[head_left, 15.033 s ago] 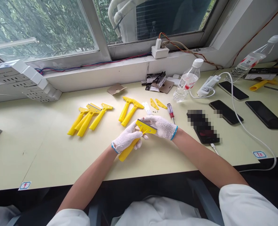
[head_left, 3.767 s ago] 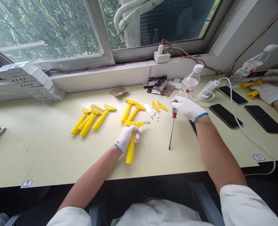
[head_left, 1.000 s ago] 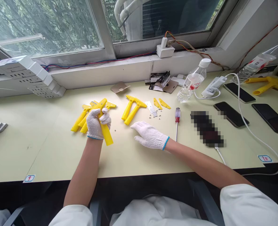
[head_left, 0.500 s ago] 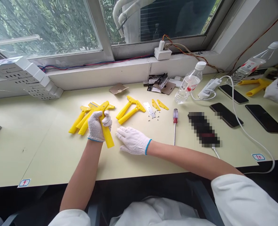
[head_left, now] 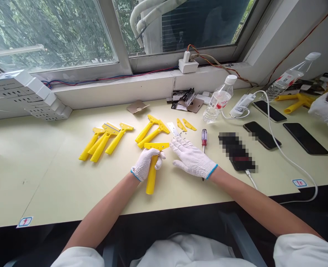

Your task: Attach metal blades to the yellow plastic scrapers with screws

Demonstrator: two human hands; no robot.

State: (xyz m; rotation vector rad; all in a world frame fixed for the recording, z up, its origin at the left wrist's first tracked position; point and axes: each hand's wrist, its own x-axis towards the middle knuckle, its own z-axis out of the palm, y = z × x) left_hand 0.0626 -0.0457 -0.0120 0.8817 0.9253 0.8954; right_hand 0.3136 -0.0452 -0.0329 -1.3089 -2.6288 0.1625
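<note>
My left hand (head_left: 146,163), in a white knit glove, grips a yellow scraper (head_left: 152,178) just below its wide head. My right hand (head_left: 193,157), gloved too, stretches flat with its fingers extended, the tips near small screws (head_left: 182,134) on the table. Beyond them lie thin metal blades (head_left: 172,129) and two yellow curved plates (head_left: 185,124). Two yellow scraper handles (head_left: 154,129) rest behind my left hand. Several yellow scrapers (head_left: 105,141) lie in a group further left. A screwdriver (head_left: 204,139) with a red and clear handle lies partly behind my right hand.
Phones (head_left: 261,135) and a white charging cable (head_left: 272,126) lie to the right, with a power strip (head_left: 242,105) and water bottles (head_left: 219,99) behind. A co-worker's gloved hand (head_left: 325,107) holds a yellow tool at far right. White boxes (head_left: 38,97) stand at left.
My left hand has moved right from the scraper group, carrying a scraper, whose head now points up. My right hand has shifted right towards the screws and blades.
</note>
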